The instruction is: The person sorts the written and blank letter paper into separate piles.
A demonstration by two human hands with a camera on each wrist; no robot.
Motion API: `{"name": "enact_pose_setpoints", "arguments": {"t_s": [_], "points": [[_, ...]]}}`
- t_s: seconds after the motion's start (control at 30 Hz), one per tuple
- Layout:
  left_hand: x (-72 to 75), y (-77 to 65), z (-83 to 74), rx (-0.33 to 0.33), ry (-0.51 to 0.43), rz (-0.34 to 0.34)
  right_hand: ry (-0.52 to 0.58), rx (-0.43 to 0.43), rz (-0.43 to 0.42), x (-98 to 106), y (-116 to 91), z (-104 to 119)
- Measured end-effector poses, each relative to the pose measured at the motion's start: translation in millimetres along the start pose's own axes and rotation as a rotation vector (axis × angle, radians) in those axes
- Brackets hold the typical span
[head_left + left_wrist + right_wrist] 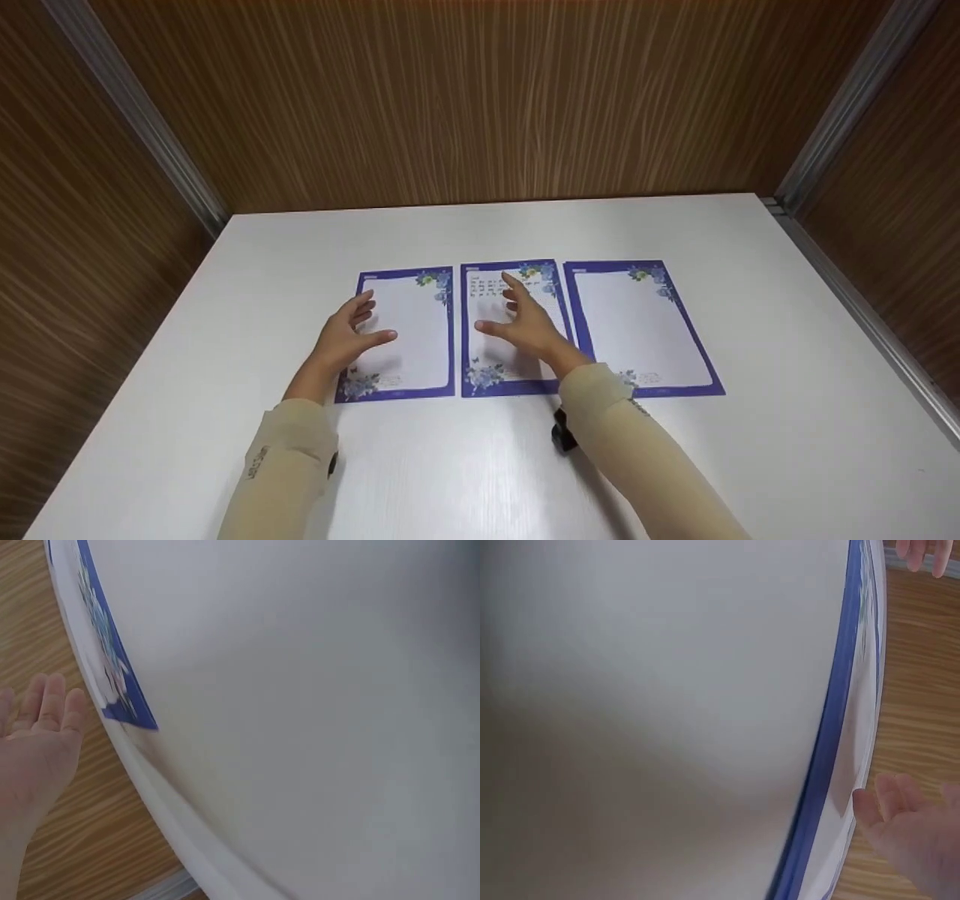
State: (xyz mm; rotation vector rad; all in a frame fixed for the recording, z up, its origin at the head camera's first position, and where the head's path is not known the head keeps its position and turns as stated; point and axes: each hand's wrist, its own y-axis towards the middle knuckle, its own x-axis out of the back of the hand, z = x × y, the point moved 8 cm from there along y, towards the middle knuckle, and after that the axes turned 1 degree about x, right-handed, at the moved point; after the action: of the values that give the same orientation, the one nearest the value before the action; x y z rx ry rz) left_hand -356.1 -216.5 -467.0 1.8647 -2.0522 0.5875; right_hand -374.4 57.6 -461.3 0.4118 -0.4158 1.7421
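Observation:
Three sheets of purple-bordered, flower-printed paper lie side by side on the white table (225,315). Over the left edge of the left sheet (416,322) hovers my left hand (345,341), its fingers loosely bent and holding nothing. My right hand (529,326) is above the middle sheet (480,352), thumb and fingers apart, also holding nothing. A few lines of handwriting show at the top of the middle sheet. The right sheet (645,322) has a blank centre, partly covered by my right sleeve at its lower left. Both hands appear lifted off the paper in the wrist views.
Wood-grain panels (480,97) stand behind the table and on both sides, with metal strips (840,112) at the corners. A dark wrist device (562,433) hangs under my right sleeve.

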Motion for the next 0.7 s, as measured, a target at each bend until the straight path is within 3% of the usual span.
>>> {"name": "enact_pose_setpoints", "arguments": {"t_s": [0.37, 0.7], "points": [[19.0, -8.0, 15.6, 0.061, 0.053, -0.01, -0.06, 0.031, 0.094, -27.8, 0.6, 13.9], [32.3, -16.3, 25.2, 0.034, 0.08, 0.026, -0.28, 0.061, 0.215, -51.5, 1.1, 20.8]]}}
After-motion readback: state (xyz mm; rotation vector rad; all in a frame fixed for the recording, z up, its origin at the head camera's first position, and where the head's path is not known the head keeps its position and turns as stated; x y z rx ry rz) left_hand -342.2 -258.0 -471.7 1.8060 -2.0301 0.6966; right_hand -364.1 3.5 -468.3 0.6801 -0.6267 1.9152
